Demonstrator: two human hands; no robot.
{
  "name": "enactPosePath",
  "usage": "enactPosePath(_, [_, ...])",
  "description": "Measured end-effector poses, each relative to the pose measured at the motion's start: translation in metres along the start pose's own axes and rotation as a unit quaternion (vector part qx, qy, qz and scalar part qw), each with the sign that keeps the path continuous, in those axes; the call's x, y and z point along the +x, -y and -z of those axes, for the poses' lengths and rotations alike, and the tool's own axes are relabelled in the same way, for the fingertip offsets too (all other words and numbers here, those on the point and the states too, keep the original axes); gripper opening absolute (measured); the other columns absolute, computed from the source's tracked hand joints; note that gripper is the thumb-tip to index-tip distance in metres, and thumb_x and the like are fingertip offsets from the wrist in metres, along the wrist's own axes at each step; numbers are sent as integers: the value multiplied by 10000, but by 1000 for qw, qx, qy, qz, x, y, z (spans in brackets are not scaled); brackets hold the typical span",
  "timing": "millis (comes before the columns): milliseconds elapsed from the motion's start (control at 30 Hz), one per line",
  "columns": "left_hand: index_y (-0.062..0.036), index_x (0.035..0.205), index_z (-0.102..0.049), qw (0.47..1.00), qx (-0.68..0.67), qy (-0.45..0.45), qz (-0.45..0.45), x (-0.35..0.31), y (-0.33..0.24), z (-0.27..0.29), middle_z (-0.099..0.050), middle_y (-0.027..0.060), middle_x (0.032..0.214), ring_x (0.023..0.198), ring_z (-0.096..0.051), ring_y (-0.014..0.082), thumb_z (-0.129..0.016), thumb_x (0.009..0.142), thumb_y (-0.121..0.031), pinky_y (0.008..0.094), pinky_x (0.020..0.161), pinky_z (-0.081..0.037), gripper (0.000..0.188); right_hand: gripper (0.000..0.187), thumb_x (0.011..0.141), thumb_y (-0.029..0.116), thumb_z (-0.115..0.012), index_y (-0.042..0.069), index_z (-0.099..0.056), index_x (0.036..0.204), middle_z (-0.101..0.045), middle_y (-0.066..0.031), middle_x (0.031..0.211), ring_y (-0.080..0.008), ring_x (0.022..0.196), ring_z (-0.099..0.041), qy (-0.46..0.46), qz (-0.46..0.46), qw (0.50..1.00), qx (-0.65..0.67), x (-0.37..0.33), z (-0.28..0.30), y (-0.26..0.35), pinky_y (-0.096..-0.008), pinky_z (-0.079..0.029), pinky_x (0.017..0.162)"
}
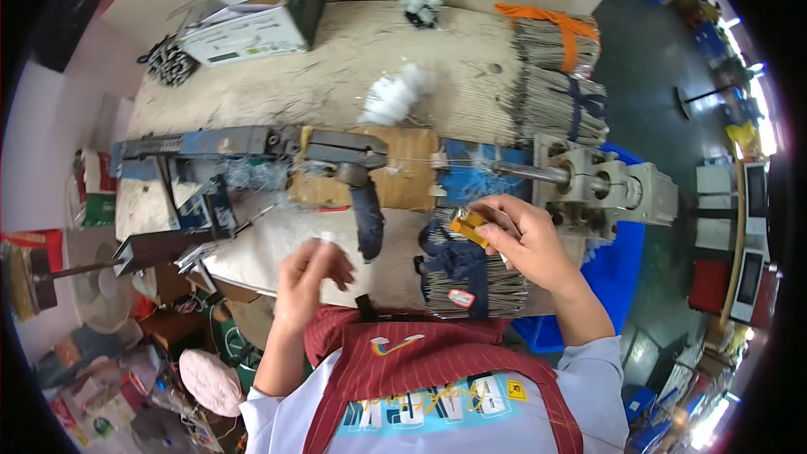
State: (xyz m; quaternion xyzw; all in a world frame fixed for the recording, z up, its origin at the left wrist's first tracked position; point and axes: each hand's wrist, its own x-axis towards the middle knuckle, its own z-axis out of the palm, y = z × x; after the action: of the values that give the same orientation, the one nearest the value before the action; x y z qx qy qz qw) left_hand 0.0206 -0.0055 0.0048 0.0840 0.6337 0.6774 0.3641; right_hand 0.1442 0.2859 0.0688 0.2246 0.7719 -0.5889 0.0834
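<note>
My right hand [530, 244] is closed around a small yellow tool with a shiny metal end [468, 225]; its exact kind does not show. It hovers over a bundle of thin grey strands [475, 286] tied with dark blue cloth. My left hand [311, 277] is raised over the near edge of the bench, its fingers curled together. A white bit [327, 237] shows at its fingertips, too small to name. Just to its right, a handle wrapped in dark cloth [366, 219] hangs from a dark metal clamp [345, 150]. Fine strands run from the clamp toward a metal spindle [534, 172].
The spindle belongs to a grey machine head [605, 185] at the right. Tufts of white fibre [395, 94] lie on the worn bench [328, 84]. More tied bundles [559, 105] stack at the far right. A cardboard box [252, 29] stands far left; a blue bin [618, 277] sits below right.
</note>
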Motion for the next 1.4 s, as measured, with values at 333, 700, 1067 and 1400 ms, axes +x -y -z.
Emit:
enactPosePath(333, [-19,906,-589,975,-177,81,110,92,-29,-131,-655,80,748,567,-622,162,-478,1014,-245,241,507,-474,275,232,864,41,-650,-8,-573,1077,-654,-98,884,-185,746,-651,-210,257,932,-147,14,14,13,-301,-513,622])
enactPosePath(700, [-38,917,-622,993,-106,-53,-30,80,-16,-126,-591,-13,739,551,-451,28,-496,1025,-280,186,484,-332,294,127,792,122,-628,46,-583,883,-677,-141,903,-270,820,-662,-100,413,753,-502,43,9,28,-358,-550,577])
enactPosePath(1067, [2,952,-593,985,-171,-24,3,77,-14,-125,-638,88,699,554,-625,160,-484,1026,-310,255,482,-482,339,202,880,241,-609,45,-570,854,-611,-165,718,-392,720,-608,71,273,873,-399,106,18,50,-477,-461,628])
enactPosePath(1400, [22,1189,-524,967,-250,-45,-8,71,-26,-128,-621,185,1104,1046,-636,277,-469,1026,-318,402,897,-545,381,282,852,255,-660,-16,-586,872,-656,-194,799,-367,777,-651,178,98,957,-205,112,24,59,-475,-492,689])
